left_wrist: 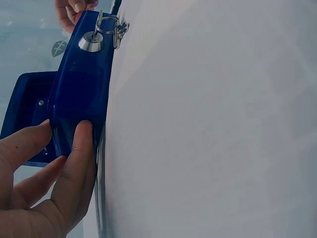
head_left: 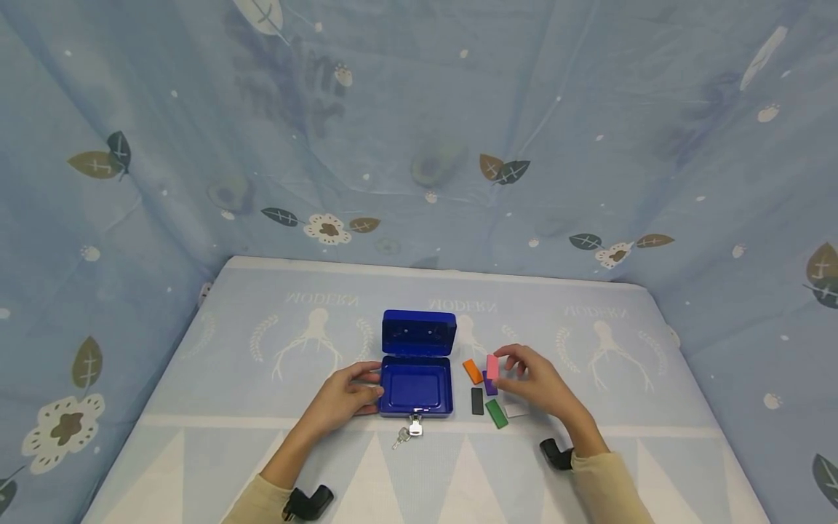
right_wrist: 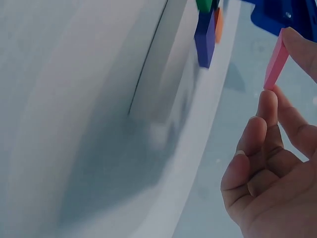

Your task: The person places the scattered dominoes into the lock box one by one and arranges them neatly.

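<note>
A blue metal cash box stands on the table with its lid raised and an empty tray inside. My left hand holds its left side, fingers spread about the corner in the left wrist view. A key sits in the lock at the front, with another hanging from its ring. To the right, my right hand pinches a pink block between thumb and fingertip, raised above the other blocks. Below it lies a purple block, partly covered by the pink one in the head view.
Around the purple block lie an orange block, a black block, a green block and a white block. Black wrist devices are worn on both forearms. Patterned blue fabric walls the table in.
</note>
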The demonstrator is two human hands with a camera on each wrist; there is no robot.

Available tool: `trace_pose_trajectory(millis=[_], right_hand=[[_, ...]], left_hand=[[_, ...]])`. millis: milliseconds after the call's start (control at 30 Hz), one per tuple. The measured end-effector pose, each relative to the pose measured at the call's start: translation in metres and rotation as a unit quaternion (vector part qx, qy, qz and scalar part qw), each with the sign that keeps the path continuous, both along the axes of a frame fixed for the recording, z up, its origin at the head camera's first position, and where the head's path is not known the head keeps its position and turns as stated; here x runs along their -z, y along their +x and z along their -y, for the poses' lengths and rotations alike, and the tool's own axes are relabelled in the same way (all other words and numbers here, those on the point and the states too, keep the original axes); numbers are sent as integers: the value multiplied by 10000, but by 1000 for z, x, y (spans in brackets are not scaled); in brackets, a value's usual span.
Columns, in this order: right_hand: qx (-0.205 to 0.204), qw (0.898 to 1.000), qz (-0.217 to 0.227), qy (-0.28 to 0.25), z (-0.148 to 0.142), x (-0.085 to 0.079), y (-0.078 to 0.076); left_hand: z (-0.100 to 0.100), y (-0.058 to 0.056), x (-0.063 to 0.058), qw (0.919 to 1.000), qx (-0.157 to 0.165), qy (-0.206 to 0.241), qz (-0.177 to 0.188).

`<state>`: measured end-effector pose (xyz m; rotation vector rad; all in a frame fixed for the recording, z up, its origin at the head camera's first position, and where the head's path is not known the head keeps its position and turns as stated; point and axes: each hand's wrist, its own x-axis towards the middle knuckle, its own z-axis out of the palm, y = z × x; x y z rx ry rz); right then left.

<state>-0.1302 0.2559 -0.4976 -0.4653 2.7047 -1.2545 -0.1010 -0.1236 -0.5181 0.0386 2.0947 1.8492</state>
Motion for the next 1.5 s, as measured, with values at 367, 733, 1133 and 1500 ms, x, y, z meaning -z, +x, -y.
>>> trace_pose_trajectory(millis=[367, 733, 1133, 1500], right_hand=[[-191, 9997, -154, -88, 21, -5, 5], [-352, 9993, -95, -126, 45, -8, 8], [-851, 9951, -388, -317, 66, -2, 10], [-1022, 9938, -285, -323, 82, -1, 9]], left_hand=[[-2, -1, -2, 10000, -3, 4, 19], [-1, -1, -3, 10000, 26, 2, -13], [-1, -2, -2, 10000, -25, -28, 67], [-1, 0, -2, 10000, -25, -49, 56]])
